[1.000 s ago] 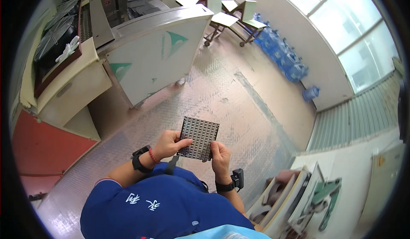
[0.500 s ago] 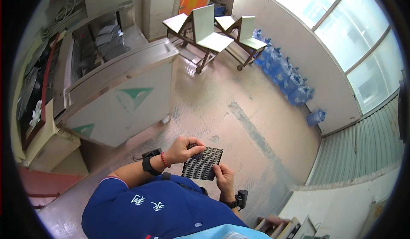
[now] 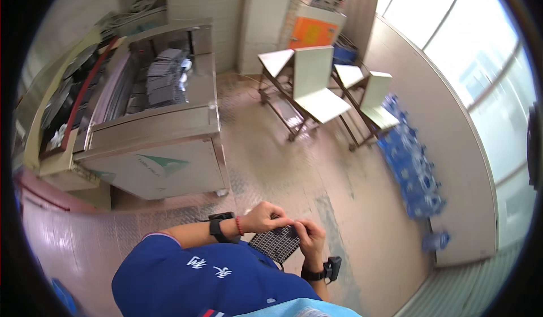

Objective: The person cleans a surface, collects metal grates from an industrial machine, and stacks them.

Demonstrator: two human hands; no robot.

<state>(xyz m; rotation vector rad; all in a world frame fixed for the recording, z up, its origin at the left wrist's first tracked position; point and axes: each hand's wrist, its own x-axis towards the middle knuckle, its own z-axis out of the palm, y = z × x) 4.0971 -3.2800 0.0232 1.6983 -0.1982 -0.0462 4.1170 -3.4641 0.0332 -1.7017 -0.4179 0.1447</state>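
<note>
So you've got one dark perforated grid plate point(image 3: 275, 242) pinched between both hands, held close in front of your chest, low in the view at about 6 o'clock. Your left hand point(image 3: 266, 216) comes in from 9 o'clock and curls over the plate's top edge, fingers point(image 3: 281, 219) closed down on it. Your right hand point(image 3: 310, 238) grips the plate's 3 o'clock edge, fingers wrapped narrow around that side, thumb side on top. Most of the plate's holed face shows below and between the two hands, tilted down toward your blue shirt.

Counting stuff: one plate in hand, two wrist bands, a black one on the left wrist point(image 3: 218, 227) and a black one on the right wrist point(image 3: 326, 269), plus one thin red cord next to the left band.

Further out, at 10 o'clock from your hands, there's one big metal cabinet machine point(image 3: 164, 161) with a stack of dark trays point(image 3: 164, 76) up in its open top. At 12 to 1 o'clock stand two pale folding chairs point(image 3: 317, 93) on the concrete floor point(image 3: 294, 170). Along the wall at 2 to 3 o'clock lies a row of blue shrink-wrapped bottle packs point(image 3: 410, 164); I can't tell exactly how many, they blur together.
</note>
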